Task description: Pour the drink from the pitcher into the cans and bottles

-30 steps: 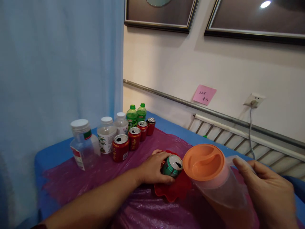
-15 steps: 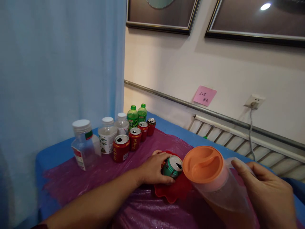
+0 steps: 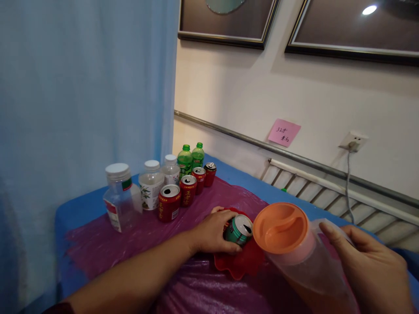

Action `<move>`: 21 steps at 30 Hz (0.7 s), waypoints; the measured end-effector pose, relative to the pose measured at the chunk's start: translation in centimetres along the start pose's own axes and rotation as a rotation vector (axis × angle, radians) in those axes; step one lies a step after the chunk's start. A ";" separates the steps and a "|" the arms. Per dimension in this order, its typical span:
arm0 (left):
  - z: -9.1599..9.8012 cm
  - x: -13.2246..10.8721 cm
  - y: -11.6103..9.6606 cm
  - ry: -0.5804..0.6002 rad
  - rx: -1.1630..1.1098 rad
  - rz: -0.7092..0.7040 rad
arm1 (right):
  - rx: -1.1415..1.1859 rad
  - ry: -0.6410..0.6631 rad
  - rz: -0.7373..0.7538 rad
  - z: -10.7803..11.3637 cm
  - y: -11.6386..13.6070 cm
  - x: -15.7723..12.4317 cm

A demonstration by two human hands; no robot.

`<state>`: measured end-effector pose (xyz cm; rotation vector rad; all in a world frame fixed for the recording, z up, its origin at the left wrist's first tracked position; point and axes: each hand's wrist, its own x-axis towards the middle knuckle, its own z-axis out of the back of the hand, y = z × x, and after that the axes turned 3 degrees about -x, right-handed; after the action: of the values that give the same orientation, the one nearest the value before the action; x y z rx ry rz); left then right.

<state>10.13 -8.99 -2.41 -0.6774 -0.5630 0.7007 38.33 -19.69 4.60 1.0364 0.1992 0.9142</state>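
Observation:
My left hand [image 3: 218, 233] is wrapped round a green drink can [image 3: 236, 235], which tilts to the right with its opened top toward the pitcher. Beneath the can lies a red wavy-edged dish [image 3: 234, 266]. My right hand [image 3: 373, 261] grips the handle of a clear plastic pitcher [image 3: 310, 279], which is tipped to the left. An orange lid [image 3: 280, 228] covers the pitcher's top, and its rim is close beside the can's top. Amber-brown liquid shows low in the pitcher. Whether any liquid is flowing I cannot tell.
Several red cans [image 3: 169, 203] stand in a slanting row to the left. Behind them are white-capped clear jars [image 3: 122, 205] and two green bottles [image 3: 185, 160]. Purple plastic sheeting [image 3: 131, 253] covers the blue table [image 3: 81, 209]. A radiator [image 3: 307, 187] lines the wall; a blue curtain [image 3: 88, 87] hangs left.
The whole view has shifted slightly, so things appear a little further right. Both hands keep their holds, and the can and pitcher stay close together at nearly the same tilt.

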 end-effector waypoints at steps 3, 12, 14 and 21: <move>0.0 0.0 0.1 0.009 -0.005 -0.020 | -0.030 -0.002 0.002 0.1 0.5 -0.2; -0.2 -0.1 0.3 0.004 0.015 -0.033 | -0.019 0.024 -0.028 0.0 -0.2 0.0; -0.2 -0.1 0.4 0.006 0.023 -0.032 | -0.019 0.027 -0.028 -0.1 -0.3 0.1; -0.3 -0.1 0.6 0.026 0.033 -0.025 | -0.049 0.034 -0.025 0.0 0.2 -0.1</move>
<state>10.00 -8.78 -3.05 -0.6474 -0.5337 0.6755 38.13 -19.78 4.76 0.9714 0.2166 0.9105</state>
